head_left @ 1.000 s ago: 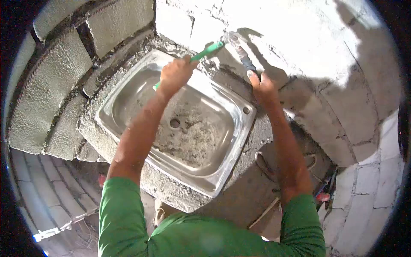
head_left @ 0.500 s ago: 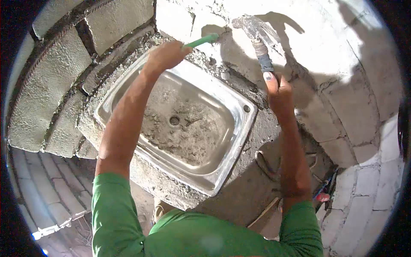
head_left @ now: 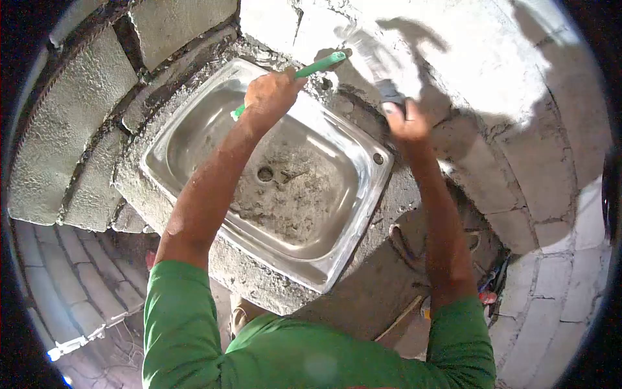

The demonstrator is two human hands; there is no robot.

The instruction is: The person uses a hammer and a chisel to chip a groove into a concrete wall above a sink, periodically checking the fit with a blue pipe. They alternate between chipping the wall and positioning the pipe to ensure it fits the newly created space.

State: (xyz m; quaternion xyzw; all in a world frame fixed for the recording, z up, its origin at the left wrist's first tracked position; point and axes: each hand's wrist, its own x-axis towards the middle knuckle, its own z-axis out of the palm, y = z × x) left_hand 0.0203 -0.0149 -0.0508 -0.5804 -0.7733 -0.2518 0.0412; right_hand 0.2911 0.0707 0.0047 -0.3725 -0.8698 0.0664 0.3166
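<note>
L hand [head_left: 271, 94] is gripping green rod [head_left: 317, 67] over steel sink [head_left: 350, 214]; R hand [head_left: 405, 120] is clamping hammer [head_left: 376, 55] against block wall [head_left: 466, 58]. Hammer head is blurring; mortar is coating basin.

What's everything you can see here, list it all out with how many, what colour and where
Sink: one, shiny steel, set in a mortar bed at centre; grey mortar debris lies in its basin around the drain hole.
Green-handled tool: one, green, held above the sink's far edge, tip toward the wall.
Trowel: one, grey blade with dark handle, blurred, against the wall upper centre.
Block wall: one, pale grey, sunlit, behind and right of the sink.
Blocks: several, grey, curving along the left.
Sandal: one, grey, on the floor right of the sink.
Small items: a few, red and blue, lower right; too small to identify.
Left hand: gripping the green-handled tool.
Right hand: gripping the trowel handle.
Sleeves: green, bottom.
</note>
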